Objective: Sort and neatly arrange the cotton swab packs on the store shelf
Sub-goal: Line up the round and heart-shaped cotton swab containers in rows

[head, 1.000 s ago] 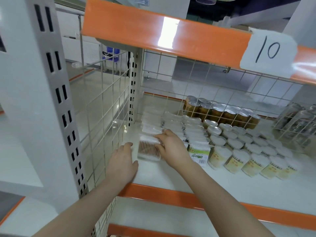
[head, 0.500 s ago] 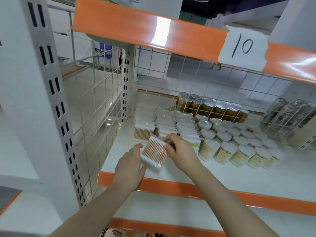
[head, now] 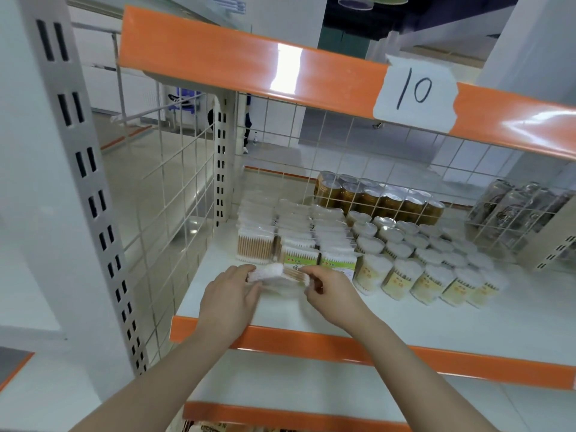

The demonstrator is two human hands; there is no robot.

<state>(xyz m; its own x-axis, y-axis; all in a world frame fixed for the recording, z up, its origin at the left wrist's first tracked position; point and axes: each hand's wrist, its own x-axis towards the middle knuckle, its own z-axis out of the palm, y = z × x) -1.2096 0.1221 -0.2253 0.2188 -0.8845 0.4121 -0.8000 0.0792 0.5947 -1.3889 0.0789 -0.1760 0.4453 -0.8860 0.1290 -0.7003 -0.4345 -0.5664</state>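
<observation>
Clear-wrapped cotton swab pack (head: 278, 276) is pinched at its ends by left hand (head: 229, 296) and right hand (head: 333, 296), near the shelf's (head: 405, 319) front-left corner.

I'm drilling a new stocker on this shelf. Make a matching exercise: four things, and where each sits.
Things:
1. swab pack
2. round swab tubs
3. gold cans
4. paper sign

Places:
A. behind the back wire grid
B. taped on the upper orange shelf edge
C. between both hands, at the shelf front
D. right of the flat pack rows

Pairs: 1-C, 2-D, 3-A, 4-B
</observation>
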